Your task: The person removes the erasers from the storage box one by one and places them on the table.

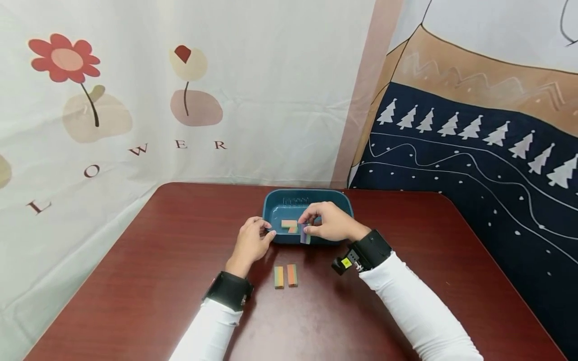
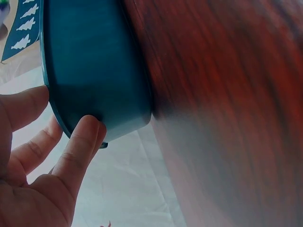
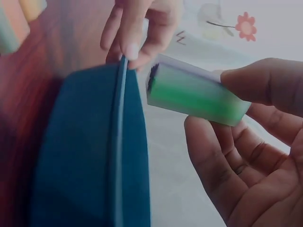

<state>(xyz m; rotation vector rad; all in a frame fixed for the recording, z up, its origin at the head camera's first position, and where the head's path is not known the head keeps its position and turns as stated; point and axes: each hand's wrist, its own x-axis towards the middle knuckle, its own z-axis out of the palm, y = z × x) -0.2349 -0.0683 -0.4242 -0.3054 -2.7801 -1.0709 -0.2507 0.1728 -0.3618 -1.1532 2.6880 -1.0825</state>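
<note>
Desk (image 1: 406, 301): a dark red-brown wooden top with rounded corners, set against hanging cloths; one cloth (image 1: 135, 100) is printed with flowers, the other (image 1: 474, 150) with white trees on navy.

Tray (image 1: 275, 208): a teal plastic dish with rounded corners, placed near the far edge of the desk, about midway along it. An orange and green block (image 1: 289, 225) is seen lying inside it.

Right hand (image 1: 331, 223): held over the near rim of the tray. A block is pinched between the thumb and the fingertips, the other fingers being curled loosely.

Left hand (image 1: 253, 240): placed at the near left corner of the tray. The rim is gripped lightly between thumb and fingers, as shown by both wrist views.

Held block (image 3: 196, 92): a small oblong bar, striped lengthwise. In the right wrist view a green face and a pale lilac-white face are seen; in the head view it appears purple and green. It is held just above the near rim of the tray, tilted.

Two blocks (image 1: 286, 276): striped in green, orange and red, laid side by side, touching, on the desk between the tray and the near edge.
</note>
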